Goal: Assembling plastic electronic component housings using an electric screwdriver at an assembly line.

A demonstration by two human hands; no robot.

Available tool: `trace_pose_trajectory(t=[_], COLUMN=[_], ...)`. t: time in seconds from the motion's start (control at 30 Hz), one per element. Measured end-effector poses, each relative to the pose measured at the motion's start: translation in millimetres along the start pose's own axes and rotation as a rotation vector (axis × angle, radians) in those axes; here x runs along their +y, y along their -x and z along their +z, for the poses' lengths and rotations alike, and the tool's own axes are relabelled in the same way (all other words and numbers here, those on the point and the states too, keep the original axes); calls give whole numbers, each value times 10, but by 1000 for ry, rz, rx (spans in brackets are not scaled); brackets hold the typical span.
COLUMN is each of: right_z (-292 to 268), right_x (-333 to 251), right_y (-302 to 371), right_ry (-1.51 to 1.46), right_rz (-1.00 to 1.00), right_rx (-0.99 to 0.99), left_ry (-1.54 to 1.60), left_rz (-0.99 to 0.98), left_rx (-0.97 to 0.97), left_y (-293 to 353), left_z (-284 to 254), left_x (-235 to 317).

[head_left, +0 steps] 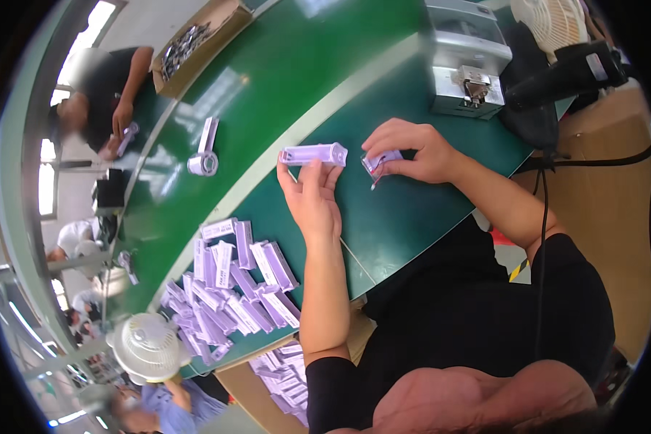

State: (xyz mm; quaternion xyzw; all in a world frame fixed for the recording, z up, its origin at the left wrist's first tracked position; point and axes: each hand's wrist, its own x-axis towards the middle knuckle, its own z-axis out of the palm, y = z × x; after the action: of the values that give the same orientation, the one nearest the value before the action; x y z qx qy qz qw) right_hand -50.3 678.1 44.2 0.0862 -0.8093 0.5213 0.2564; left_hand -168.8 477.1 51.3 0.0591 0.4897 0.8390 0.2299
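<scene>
My left hand (312, 199) is closed around a long, hollow lilac plastic housing (315, 154), held lengthwise above the green table with its open side showing. To its right, my right hand (418, 150) pinches a small lilac plastic piece (380, 162) with what look like thin red and white wires or ends at its lower edge. The two parts are apart from each other. Left of my left forearm lies a heap of similar lilac housings (228, 278), some with printed white faces.
A cardboard box (235, 383) of lilac housings stands below the table edge. A metal machine (466, 61) and a black tool (564, 76) are at the far right. A lilac-and-white device (205, 155) sits on the green belt, with a box of metal parts (195, 43) and co-workers beyond.
</scene>
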Motion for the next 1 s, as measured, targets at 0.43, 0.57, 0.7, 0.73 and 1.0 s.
trace_pose_trajectory(t=[0.43, 0.57, 0.7, 0.73, 1.0], right_z=[80, 110, 133, 136, 81], right_x=[-30, 9, 27, 24, 11], right_y=[127, 145, 147, 150, 154], right_ry=[150, 164, 204, 202, 201], right_rz=[120, 130, 54, 51, 97], right_rx=[321, 351, 356, 359, 386], left_ry=[-195, -243, -279, -307, -295], left_rz=[99, 132, 179, 211, 241], left_rx=[-46, -55, -53, -43, -40], left_y=[183, 183, 216, 233, 253], left_z=[228, 228, 289, 315, 332], left_x=[-68, -122, -177, -185, -189])
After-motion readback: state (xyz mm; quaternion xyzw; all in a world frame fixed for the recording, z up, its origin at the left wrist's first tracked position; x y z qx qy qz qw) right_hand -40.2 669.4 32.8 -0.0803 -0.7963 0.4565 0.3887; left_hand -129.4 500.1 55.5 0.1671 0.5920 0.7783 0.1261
